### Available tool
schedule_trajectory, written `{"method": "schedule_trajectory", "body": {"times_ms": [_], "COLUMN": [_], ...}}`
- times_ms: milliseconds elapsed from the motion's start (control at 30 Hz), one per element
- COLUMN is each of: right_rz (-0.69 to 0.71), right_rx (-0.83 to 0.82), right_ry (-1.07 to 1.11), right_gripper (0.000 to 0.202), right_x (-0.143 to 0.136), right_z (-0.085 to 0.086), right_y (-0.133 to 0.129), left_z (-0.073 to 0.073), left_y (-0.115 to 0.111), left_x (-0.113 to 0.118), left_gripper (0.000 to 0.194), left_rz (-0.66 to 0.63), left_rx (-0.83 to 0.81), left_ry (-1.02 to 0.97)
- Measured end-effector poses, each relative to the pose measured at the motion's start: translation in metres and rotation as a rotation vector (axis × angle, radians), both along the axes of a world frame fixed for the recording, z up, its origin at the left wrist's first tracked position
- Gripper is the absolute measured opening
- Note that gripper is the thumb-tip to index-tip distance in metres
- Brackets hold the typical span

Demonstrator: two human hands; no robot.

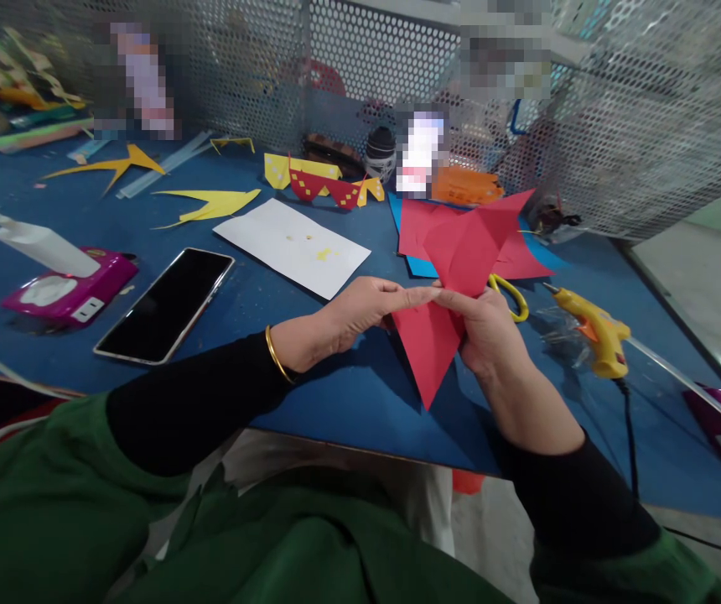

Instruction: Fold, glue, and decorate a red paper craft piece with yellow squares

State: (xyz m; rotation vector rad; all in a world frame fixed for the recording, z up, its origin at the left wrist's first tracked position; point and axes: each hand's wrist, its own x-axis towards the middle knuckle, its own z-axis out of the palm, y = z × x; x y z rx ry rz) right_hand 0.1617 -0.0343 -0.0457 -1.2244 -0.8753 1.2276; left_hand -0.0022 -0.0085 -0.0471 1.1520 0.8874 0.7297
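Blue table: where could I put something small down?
The blue table shows bare between the black-screened phone, white sheet and left hand, and by its front edge below the held red paper. It's crowded around the glue gun and behind, at the red glasses.

A blue table [348,388] carries a black-screened phone [165,306], yellow glue gun [596,329] and white sheet [291,246].
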Motion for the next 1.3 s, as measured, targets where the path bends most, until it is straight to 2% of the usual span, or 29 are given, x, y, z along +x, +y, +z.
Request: {"method": "schedule_trajectory", "body": {"times_ms": [200,367,633,900,1067,1167,1233,1300], "right_rz": [-0.004,0.023,-0.023,-0.028,-0.057,-0.069,-0.06,-0.057], "right_rx": [-0.013,0.001,0.012,0.008,0.026,0.043,0.056,0.067], "right_ry": [-0.003,-0.023,-0.033,-0.022,-0.054,-0.064,-0.072,-0.073], "right_gripper": [0.025,0.023,0.026,0.028,0.03,0.028,0.026,0.024], "right_x": [-0.0019,-0.0043,-0.0016,-0.0035,-0.0038,-0.003,-0.003,-0.0035], "right_z": [-0.0003,0.0006,-0.0009,-0.0025,-0.0007,0.0011,0.0016,0.0012], "right_y": [-0.0005,-0.0023,0.0002,0.0012,0.0009,0.0003,0.0001,0.0001], "left_z": [0.0015,-0.0008,-0.0008,-0.0061,-0.0057,-0.0026,-0.0017,-0.0023], "left_y": [-0.0007,-0.0004,-0.0016,0.0023,0.0005,-0.0014,-0.0017,-0.0012], "left_x": [0.0016,0.0015,0.0017,0.0011,0.0005,0.0004,0.0007,0.001], "left_gripper": [0.023,0.027,0.029,0.029,0.029,0.04,0.043,0.038], "left_rz": [0.055,0.067,0.074,0.169,0.146,0.138,0.154,0.185], "left_rx": [0.121,0.277,0.241,0.39,0.333,0.293,0.305,0.335], "left_ry": [0.076,0.2,0.159,0.219,0.169,0.146,0.182,0.212]}}
